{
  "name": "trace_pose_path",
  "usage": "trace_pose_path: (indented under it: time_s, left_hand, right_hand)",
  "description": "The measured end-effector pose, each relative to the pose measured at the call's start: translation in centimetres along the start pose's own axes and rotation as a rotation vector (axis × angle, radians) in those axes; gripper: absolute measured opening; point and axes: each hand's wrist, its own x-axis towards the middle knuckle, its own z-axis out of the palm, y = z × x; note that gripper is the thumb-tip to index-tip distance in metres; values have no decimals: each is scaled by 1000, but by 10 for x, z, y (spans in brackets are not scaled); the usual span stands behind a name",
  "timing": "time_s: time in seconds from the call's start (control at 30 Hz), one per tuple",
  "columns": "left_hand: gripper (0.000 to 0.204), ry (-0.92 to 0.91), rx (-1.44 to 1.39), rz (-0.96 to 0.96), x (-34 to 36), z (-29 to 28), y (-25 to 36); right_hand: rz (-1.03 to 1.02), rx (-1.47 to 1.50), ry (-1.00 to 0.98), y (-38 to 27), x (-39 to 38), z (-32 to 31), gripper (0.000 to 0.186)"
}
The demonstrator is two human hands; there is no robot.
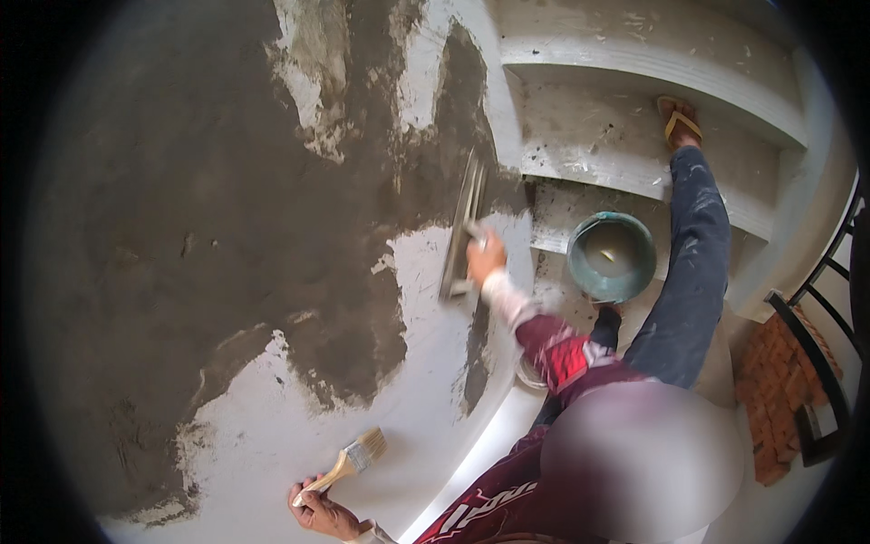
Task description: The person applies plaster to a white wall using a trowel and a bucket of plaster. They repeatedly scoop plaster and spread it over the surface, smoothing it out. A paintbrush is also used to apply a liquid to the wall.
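Note:
Wet grey plaster (208, 236) covers much of the white wall (435, 381) in patches with ragged edges. My right hand (488, 257) is closed round the handle of a long flat plastering trowel (470, 195). The trowel blade stands nearly upright against the wall, at the right edge of the grey coat, and is slightly blurred. Low in the view, my left hand (324, 515) grips the wooden handle of a flat paintbrush (367, 449). The brush's pale bristles point up and right, close to bare white wall.
A green-blue bucket (580, 261) holds cloudy water and a small pale thing. It stands on the splattered stairs (589, 127) to the right. My foot in a yellow flip-flop (678, 118) rests on a higher step. Stacked orange bricks (779, 390) and a black railing (811, 354) are at far right.

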Motion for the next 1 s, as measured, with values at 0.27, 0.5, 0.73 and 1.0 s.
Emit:
trace_pose_path:
  time_s: [0.27,0.5,0.73,1.0]
  left_hand:
    - [49,-37,-43,-8,5,-19,-19]
    - [43,-49,-100,0,9,-14,-22]
    - [38,-58,-81,-5,6,-10,-12]
    - [48,-30,-121,1,6,12,0]
  right_hand:
    - [-362,-58,-14,-32,-81,9,44]
    - [-226,-5,-107,-124,7,1,37]
    - [-420,-74,-46,-78,-79,7,44]
    - [-946,-32,-97,-228,-29,28,45]
